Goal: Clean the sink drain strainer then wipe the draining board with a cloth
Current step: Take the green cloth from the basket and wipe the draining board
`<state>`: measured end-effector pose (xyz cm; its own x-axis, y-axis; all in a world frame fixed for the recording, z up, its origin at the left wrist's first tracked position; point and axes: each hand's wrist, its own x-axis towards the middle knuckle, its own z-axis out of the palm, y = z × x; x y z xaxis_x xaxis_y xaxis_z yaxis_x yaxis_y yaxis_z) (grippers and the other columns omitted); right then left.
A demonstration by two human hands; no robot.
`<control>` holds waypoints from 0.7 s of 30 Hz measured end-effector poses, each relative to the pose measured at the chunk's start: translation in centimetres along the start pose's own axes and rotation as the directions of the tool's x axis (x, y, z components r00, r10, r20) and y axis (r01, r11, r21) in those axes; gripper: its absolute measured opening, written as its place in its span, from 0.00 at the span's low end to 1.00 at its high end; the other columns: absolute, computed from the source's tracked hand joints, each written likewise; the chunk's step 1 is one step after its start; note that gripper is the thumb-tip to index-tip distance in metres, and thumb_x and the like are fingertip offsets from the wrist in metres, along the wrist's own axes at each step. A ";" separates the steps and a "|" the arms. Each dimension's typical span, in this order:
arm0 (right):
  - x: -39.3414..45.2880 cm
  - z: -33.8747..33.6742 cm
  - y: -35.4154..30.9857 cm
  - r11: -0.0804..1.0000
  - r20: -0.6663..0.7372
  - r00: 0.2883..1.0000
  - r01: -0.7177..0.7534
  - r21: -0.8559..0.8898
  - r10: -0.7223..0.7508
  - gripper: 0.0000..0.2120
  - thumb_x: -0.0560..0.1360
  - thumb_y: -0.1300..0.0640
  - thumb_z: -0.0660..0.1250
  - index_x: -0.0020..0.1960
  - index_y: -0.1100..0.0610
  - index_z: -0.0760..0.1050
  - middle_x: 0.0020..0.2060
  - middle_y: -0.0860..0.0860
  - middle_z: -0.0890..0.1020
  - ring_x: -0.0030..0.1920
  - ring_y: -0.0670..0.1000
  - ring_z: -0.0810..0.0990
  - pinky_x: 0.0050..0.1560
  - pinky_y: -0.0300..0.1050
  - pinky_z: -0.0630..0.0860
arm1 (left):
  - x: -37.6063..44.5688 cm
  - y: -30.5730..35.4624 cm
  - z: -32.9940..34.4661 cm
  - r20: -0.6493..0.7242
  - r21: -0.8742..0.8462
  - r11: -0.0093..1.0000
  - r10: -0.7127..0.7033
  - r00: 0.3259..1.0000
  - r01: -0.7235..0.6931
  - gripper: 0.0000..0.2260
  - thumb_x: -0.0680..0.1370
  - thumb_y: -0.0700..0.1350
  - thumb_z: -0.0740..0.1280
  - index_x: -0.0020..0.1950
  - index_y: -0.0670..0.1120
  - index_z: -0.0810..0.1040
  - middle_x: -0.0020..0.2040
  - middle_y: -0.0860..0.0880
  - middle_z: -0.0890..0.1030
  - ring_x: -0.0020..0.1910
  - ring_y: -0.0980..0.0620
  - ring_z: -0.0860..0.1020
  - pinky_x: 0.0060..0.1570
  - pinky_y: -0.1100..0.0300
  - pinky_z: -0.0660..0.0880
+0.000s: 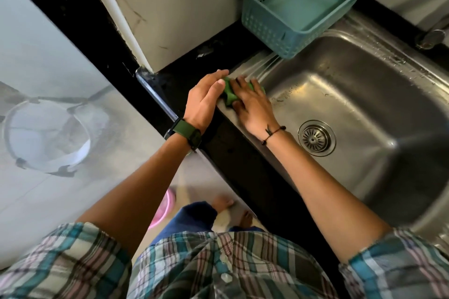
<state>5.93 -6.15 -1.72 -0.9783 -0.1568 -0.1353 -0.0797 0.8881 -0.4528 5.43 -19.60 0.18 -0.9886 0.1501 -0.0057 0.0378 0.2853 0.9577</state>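
A green cloth lies bunched on the ridged steel draining board at the sink's left end. My left hand rests against the cloth's left side with fingers straight, thumb on the cloth. My right hand lies flat over the cloth's right part, fingers spread and pressing down. The round metal drain strainer sits in the bottom of the steel sink basin, just right of my right wrist.
A teal plastic basket stands on the back of the draining board against the wall. A black counter edge runs along the sink front. A tap base shows at far right. A white bucket and a pink tub are on the floor.
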 end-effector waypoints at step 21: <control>1.2 0.8 -2.6 0.966 0.058 0.976 0.215 -0.142 -0.208 0.24 0.79 0.54 0.55 0.74 0.51 0.55 0.75 0.52 0.56 0.76 0.58 0.49 0.72 0.66 0.52 | -0.5 0.6 0.1 -0.133 -0.018 0.999 0.026 0.991 -0.028 0.19 0.74 0.48 0.55 0.60 0.42 0.76 0.55 0.48 0.78 0.57 0.51 0.75 0.57 0.59 0.71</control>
<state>5.13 -8.96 -1.43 -0.9275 -0.3631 -0.0888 -0.3140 0.8858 -0.3418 5.99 -19.43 0.74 -0.9979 0.0305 0.0570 0.0631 0.2641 0.9624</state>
